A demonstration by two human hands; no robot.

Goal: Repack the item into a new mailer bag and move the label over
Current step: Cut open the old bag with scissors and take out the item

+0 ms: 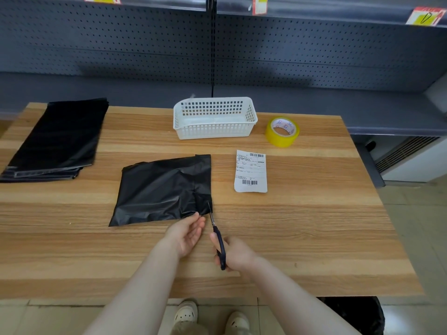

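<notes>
A filled, wrinkled black mailer bag (162, 189) lies in the middle of the wooden table (314, 226). My left hand (187, 234) touches its near right corner with the fingertips, palm turned up. My right hand (235, 255) grips dark-handled scissors (217, 235); the blades point away from me and meet the bag's right edge near that corner. A white shipping label (250, 171) with barcodes lies flat to the right of the bag. A stack of flat new black mailer bags (58, 139) rests at the table's left end.
A white plastic basket (215, 118) stands at the back middle of the table. A yellow roll of tape (282, 132) sits to its right. Grey pegboard shelving (217, 44) runs behind the table. A black bin (353, 315) stands on the floor at the near right.
</notes>
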